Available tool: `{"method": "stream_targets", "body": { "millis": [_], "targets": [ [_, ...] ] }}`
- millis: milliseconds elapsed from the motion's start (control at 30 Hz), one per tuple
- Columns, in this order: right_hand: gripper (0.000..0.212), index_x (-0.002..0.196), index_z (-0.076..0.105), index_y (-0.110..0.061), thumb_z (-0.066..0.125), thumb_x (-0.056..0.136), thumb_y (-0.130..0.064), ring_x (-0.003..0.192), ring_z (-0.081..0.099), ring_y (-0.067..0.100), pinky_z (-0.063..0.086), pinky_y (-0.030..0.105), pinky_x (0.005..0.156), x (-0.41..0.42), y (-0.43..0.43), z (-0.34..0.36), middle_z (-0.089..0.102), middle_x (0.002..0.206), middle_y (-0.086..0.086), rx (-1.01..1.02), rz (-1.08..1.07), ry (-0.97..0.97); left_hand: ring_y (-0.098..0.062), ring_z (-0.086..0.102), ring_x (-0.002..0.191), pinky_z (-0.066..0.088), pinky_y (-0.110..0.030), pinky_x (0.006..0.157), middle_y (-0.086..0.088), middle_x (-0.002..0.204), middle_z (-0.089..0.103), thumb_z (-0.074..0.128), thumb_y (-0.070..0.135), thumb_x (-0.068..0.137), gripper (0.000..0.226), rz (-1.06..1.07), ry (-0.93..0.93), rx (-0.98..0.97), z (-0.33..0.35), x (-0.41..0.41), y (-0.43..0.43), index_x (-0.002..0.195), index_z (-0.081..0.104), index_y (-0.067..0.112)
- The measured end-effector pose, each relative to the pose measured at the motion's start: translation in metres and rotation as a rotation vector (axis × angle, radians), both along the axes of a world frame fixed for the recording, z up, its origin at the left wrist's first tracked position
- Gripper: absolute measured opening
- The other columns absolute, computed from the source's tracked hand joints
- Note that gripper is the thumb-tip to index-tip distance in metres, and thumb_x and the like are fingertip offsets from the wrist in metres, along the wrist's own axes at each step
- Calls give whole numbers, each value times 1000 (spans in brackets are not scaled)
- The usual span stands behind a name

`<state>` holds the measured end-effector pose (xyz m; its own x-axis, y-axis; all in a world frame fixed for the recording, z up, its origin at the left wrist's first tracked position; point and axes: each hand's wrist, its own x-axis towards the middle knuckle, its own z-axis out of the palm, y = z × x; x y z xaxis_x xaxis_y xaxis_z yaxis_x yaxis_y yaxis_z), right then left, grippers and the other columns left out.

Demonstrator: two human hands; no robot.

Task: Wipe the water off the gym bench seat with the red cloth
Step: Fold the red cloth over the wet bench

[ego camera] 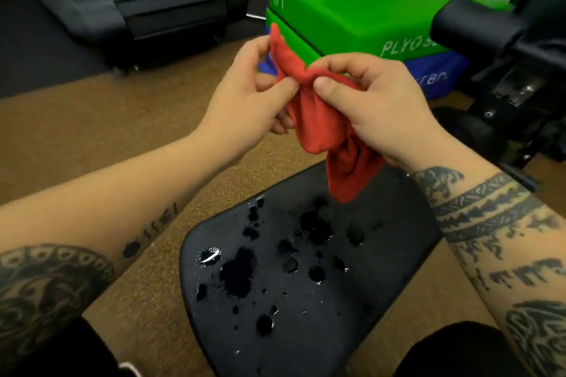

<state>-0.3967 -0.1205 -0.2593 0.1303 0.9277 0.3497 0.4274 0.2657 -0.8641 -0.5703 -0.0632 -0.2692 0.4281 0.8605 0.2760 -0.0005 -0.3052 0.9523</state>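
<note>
Far left: a black treadmill deck on the brown speckled floor, clear of the work.

Left hand: raised over the floor. Its grip is pinching the upper end of the soft red fabric cloth between thumb and fingertips.

Cloth: held in the air between both hands, above the far end of the black padded gym bench seat. It is bunched into a rope-like fold. The long axis runs from a high corner at the left hand down and rightward to a loose tail. The tail hangs close above the seat; contact cannot be confirmed.

Assessment: light, limp and absorbent, with no stiffness. It is best gathered into a flat pad under one palm rather than held by an edge.

Seat: scattered water drops and puddles across the nearer and middle surface. No wiping is evident.

Right hand: its grip is closed around the gathered middle of the cloth, thumb pressing the fold.

Behind: a green foam plyo box. Far right: a black roller pad.
</note>
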Motion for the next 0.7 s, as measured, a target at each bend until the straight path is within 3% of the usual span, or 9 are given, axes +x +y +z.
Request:
{"method": "stream_targets", "body": {
  "millis": [67, 200, 267, 367, 433, 533, 600, 700],
  "targets": [
    [12, 97, 74, -34, 69, 86, -30, 81, 66, 4, 55, 31, 79, -1, -6, 7, 75, 91, -11, -6, 1, -55, -20, 66, 59, 56, -33, 52, -1, 72, 69, 58, 13, 97, 38, -11, -76, -28, 3, -9, -12, 129, 44, 28],
    [13, 100, 73, -34, 68, 90, -28, 84, 64, -7, 49, 16, 80, -32, -6, 7, 72, 91, -19, -57, 32, -215, -21, 71, 68, 58, -32, 57, 2, 81, 71, 58, 17, 99, 5, 31, -128, -174, -12, -38, -33, 102, 58, 22],
    [14, 103, 73, -33, 67, 90, -31, 92, 65, -5, 50, 19, 86, -52, -5, 0, 72, 95, -19, -79, 58, -241, -26, 74, 79, 59, -34, 61, -5, 85, 73, 62, 16, 97, 3, 91, -99, -218, -23, -53, -38, 96, 59, 17],
    [17, 109, 72, -29, 65, 93, -32, 89, 64, -5, 48, 17, 81, -86, -2, -8, 71, 96, -18, -122, 91, -311, -31, 72, 93, 57, -30, 57, -18, 95, 73, 69, 15, 91, 8, 185, -35, -158, -40, -81, -39, 92, 61, 14],
    [24, 117, 71, -27, 61, 96, -33, 89, 63, -6, 46, 16, 82, -101, -2, -13, 71, 99, -17, -160, 126, -320, -28, 73, 84, 52, -26, 52, -15, 87, 72, 73, 15, 88, 10, 248, -47, -151, -51, -94, -37, 89, 63, 16],
    [36, 135, 61, -26, 55, 100, -29, 115, 60, -2, 45, 19, 101, -109, 2, -23, 67, 125, -12, -216, 204, -293, -14, 65, 65, 51, -25, 51, -3, 76, 66, 73, 12, 88, 12, 290, -194, -246, -61, -98, -28, 86, 62, 16],
    [39, 139, 57, -23, 56, 100, -20, 124, 56, 1, 41, 20, 109, -106, 1, -28, 63, 134, -6, -185, 233, -251, -11, 65, 66, 53, -26, 57, -1, 76, 67, 71, 9, 88, 12, 243, -275, -300, -63, -94, -26, 84, 62, 15],
    [37, 130, 64, -21, 63, 94, -13, 117, 61, 3, 45, 24, 106, -98, -3, -28, 68, 122, -4, -66, 230, -331, -16, 69, 84, 58, -30, 76, -1, 86, 73, 66, 10, 89, 7, -4, -364, -393, -67, -89, -31, 91, 68, 17]
  ]
}}
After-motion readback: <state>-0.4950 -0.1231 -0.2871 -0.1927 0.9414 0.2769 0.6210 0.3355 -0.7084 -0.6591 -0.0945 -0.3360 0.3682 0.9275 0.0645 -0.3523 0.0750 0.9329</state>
